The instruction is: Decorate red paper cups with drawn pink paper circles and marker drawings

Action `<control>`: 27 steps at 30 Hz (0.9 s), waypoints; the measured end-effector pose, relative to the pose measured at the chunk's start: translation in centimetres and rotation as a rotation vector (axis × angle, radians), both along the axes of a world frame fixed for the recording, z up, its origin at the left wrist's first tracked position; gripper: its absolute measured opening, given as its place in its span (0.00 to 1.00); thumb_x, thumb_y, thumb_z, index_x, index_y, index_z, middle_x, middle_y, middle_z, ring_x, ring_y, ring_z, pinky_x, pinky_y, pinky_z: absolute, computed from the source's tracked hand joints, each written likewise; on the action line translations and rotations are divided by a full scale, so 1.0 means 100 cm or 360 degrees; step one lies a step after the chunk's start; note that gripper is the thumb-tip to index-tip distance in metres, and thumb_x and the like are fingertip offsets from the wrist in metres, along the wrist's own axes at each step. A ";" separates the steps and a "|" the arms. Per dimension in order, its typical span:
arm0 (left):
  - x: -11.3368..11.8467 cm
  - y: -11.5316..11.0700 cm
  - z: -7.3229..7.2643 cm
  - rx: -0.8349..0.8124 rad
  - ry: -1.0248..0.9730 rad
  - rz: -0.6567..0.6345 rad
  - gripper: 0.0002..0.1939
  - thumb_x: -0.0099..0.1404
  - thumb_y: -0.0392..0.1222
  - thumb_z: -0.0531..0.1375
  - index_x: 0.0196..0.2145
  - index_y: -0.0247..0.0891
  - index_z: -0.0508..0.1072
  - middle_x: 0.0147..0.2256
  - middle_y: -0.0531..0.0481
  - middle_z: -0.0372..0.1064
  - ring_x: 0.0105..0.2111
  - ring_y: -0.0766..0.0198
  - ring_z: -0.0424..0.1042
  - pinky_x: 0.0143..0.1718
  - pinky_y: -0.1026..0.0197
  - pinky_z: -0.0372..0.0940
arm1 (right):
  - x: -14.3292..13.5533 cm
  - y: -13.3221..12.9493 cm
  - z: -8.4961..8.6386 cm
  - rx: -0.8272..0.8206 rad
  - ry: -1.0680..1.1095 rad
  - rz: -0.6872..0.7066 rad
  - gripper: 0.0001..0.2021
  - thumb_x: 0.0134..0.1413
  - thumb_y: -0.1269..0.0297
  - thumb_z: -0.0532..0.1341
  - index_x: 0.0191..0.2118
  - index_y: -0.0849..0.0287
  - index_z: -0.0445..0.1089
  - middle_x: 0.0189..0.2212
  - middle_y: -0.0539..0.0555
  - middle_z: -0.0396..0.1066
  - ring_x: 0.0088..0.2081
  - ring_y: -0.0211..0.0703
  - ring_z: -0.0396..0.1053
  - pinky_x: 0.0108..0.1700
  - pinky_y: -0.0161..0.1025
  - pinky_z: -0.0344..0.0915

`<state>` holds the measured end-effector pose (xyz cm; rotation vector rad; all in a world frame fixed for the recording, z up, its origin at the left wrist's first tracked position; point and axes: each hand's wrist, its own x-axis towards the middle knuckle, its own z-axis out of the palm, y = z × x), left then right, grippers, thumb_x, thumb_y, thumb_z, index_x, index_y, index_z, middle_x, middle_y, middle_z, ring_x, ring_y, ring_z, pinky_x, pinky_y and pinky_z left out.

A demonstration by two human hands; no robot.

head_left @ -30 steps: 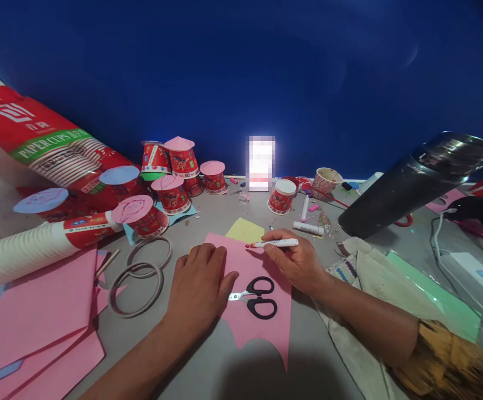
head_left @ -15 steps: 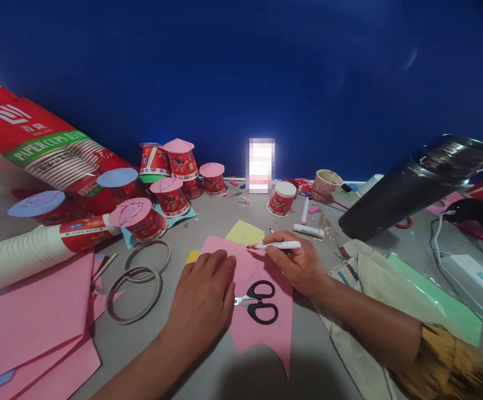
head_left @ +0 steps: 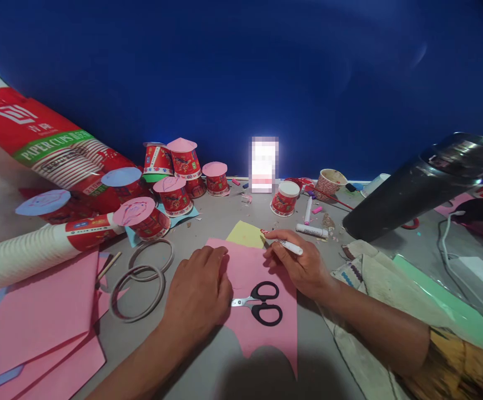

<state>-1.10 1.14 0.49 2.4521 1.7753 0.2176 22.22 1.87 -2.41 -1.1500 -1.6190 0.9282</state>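
My left hand point(head_left: 202, 286) rests on the left part of a pink paper sheet point(head_left: 281, 333), its fingers bent and holding nothing up. A white marker point(head_left: 292, 246) is in my right hand point(head_left: 302, 264), tilted, its red end up by the index finger. That hand's other fingertips are down at the sheet's upper right edge. Black-handled scissors point(head_left: 253, 303) lie on the pink sheet between my hands, their blade tips close to my left thumb. The sheet has a curved cut along its lower edge. Yellow paper point(head_left: 246, 234) shows from beneath its top edge.
Upturned red paper cups with paper discs point(head_left: 172, 195) stand at the back left, near a cup stack point(head_left: 25, 250) and tape rings point(head_left: 138, 294). One cup point(head_left: 284, 199), loose markers point(head_left: 311, 230) and a dark flask point(head_left: 400, 194) are right. A blurred bright screen point(head_left: 263, 165) stands behind.
My right hand has tilted the marker and lifted its red end off the pink sheet. My left hand's fingers have drawn in and bent more. The sheet has turned slightly.
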 end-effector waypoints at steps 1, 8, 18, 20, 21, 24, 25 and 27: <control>-0.001 0.001 0.000 0.0002 -0.0017 0.0018 0.21 0.66 0.35 0.54 0.56 0.36 0.72 0.50 0.38 0.75 0.48 0.45 0.74 0.47 0.46 0.65 | 0.000 -0.001 0.000 -0.0016 -0.0043 0.0026 0.16 0.74 0.53 0.54 0.56 0.56 0.69 0.34 0.52 0.79 0.30 0.39 0.79 0.37 0.38 0.75; -0.001 -0.002 0.001 -0.0109 -0.0359 0.0082 0.30 0.63 0.31 0.52 0.63 0.36 0.64 0.53 0.39 0.73 0.50 0.48 0.75 0.49 0.47 0.68 | -0.005 -0.003 0.005 0.0016 -0.0396 0.0164 0.13 0.74 0.56 0.52 0.56 0.53 0.67 0.39 0.54 0.80 0.43 0.45 0.80 0.48 0.44 0.73; -0.003 -0.003 -0.003 -0.0201 -0.0828 0.0020 0.19 0.65 0.34 0.51 0.51 0.40 0.72 0.52 0.41 0.72 0.49 0.52 0.75 0.49 0.49 0.70 | -0.003 0.000 0.010 0.0103 -0.0430 0.0140 0.13 0.74 0.57 0.52 0.55 0.53 0.67 0.49 0.57 0.78 0.49 0.47 0.77 0.52 0.45 0.71; -0.002 -0.002 -0.004 -0.0307 -0.0879 0.0087 0.20 0.65 0.36 0.53 0.54 0.40 0.71 0.53 0.42 0.73 0.47 0.53 0.76 0.50 0.48 0.70 | -0.002 0.002 0.010 0.0152 -0.0478 0.0057 0.13 0.74 0.58 0.51 0.54 0.54 0.68 0.47 0.57 0.78 0.47 0.47 0.77 0.51 0.45 0.71; -0.002 -0.001 -0.005 -0.0390 -0.0921 0.0129 0.22 0.65 0.38 0.54 0.56 0.41 0.70 0.53 0.42 0.74 0.46 0.53 0.76 0.49 0.49 0.70 | -0.002 0.003 0.010 0.0160 -0.0485 0.0031 0.13 0.74 0.58 0.51 0.54 0.54 0.68 0.46 0.56 0.78 0.46 0.46 0.77 0.50 0.45 0.71; 0.000 0.000 -0.005 -0.0629 -0.1021 0.0217 0.24 0.66 0.43 0.57 0.60 0.43 0.67 0.48 0.46 0.76 0.41 0.56 0.77 0.47 0.51 0.70 | -0.001 0.004 0.011 0.0156 -0.0501 0.0019 0.13 0.74 0.59 0.51 0.53 0.54 0.68 0.44 0.56 0.78 0.45 0.46 0.77 0.49 0.44 0.71; 0.002 0.001 -0.004 -0.0658 -0.1015 0.0229 0.24 0.66 0.44 0.58 0.60 0.44 0.67 0.47 0.47 0.76 0.40 0.57 0.77 0.46 0.52 0.69 | -0.002 0.004 0.011 0.0157 -0.0522 0.0028 0.13 0.74 0.58 0.51 0.53 0.54 0.68 0.45 0.56 0.78 0.45 0.47 0.77 0.49 0.45 0.71; 0.005 0.001 -0.001 -0.0649 -0.0916 0.0242 0.26 0.64 0.44 0.60 0.59 0.44 0.67 0.46 0.49 0.76 0.41 0.57 0.76 0.46 0.53 0.67 | -0.002 0.003 0.012 0.0156 -0.0583 0.0051 0.14 0.74 0.58 0.50 0.54 0.55 0.68 0.46 0.57 0.79 0.46 0.48 0.77 0.50 0.46 0.71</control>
